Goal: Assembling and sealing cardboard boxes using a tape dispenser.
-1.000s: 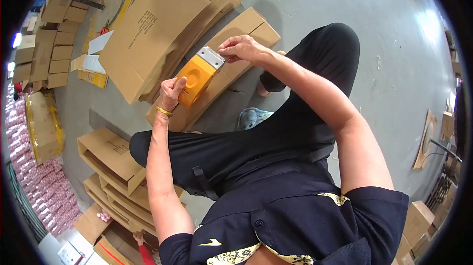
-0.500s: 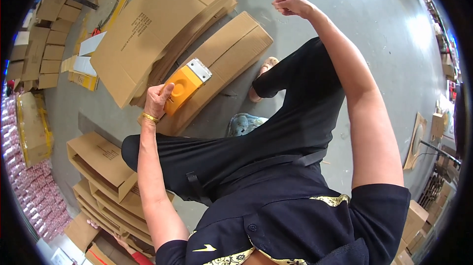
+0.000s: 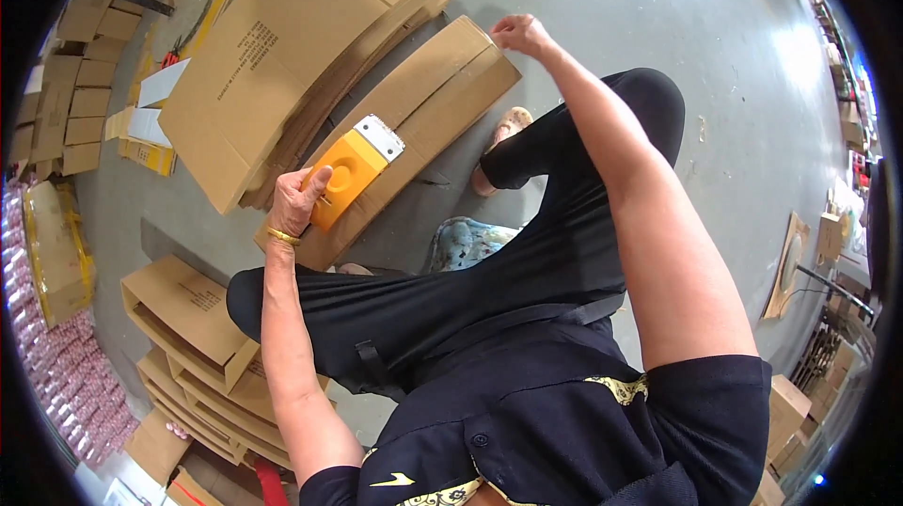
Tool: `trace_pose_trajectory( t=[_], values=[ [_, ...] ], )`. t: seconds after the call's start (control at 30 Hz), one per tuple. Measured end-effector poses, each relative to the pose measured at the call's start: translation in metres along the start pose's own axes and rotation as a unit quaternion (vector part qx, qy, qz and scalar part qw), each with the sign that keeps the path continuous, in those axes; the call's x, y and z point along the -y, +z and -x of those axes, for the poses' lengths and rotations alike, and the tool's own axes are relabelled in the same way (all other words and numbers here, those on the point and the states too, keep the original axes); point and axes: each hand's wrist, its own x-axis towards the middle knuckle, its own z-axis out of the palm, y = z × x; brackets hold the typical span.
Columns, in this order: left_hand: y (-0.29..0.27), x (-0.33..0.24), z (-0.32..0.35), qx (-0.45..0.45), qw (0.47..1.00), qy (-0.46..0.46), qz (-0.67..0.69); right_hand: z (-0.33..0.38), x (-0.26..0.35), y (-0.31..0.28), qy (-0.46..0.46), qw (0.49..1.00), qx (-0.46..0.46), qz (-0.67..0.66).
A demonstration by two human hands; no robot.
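Note:
My left hand point(image 3: 299, 197) grips an orange tape dispenser point(image 3: 348, 173) with a metal toothed blade at its far end. It rests on a long flat folded cardboard box point(image 3: 423, 120) lying on the grey floor in front of me. My right hand point(image 3: 519, 34) is stretched out to the far end of that box, fingers closed at its top corner. I cannot tell whether it pinches tape or the box edge. I am seated, with black-trousered legs spread to either side of the box.
A thick stack of flat cardboard point(image 3: 301, 45) lies just left of the long box. Folded-up boxes point(image 3: 188, 318) stand stacked at my lower left. Small cartons point(image 3: 75, 83) and pink packaged goods point(image 3: 56, 374) line the left side. Bare concrete floor point(image 3: 715, 26) spreads to the right.
My right hand left the dispenser and swung out along the box to its far end. My left hand stayed on the dispenser and slid it slightly back toward me.

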Motion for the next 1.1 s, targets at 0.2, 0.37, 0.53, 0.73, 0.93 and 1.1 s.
trace_pose_trajectory(
  t=[0.2,0.37,0.53,0.73,0.93,1.1],
  values=[
    [0.001,0.002,0.001,-0.020,0.999,-0.029,0.019,0.033,0.037,0.036,0.182,0.889,-0.207,0.365],
    [0.008,-0.013,-0.012,-0.010,0.999,0.006,-0.033,0.014,0.029,0.018,-0.123,0.950,-0.151,0.243],
    [-0.004,-0.009,-0.002,0.005,0.999,0.011,-0.050,0.048,0.067,0.055,-0.123,0.948,-0.160,0.245],
    [-0.022,-0.011,0.015,0.039,0.996,-0.035,-0.067,0.042,0.057,0.049,-0.117,0.952,-0.130,0.252],
    [-0.026,-0.010,0.031,0.053,0.997,-0.022,-0.055,0.041,0.062,0.052,-0.132,0.947,-0.119,0.268],
    [-0.058,0.017,0.071,0.010,0.994,-0.075,-0.077,0.041,0.060,0.056,-0.135,0.943,-0.120,0.281]
  ],
)
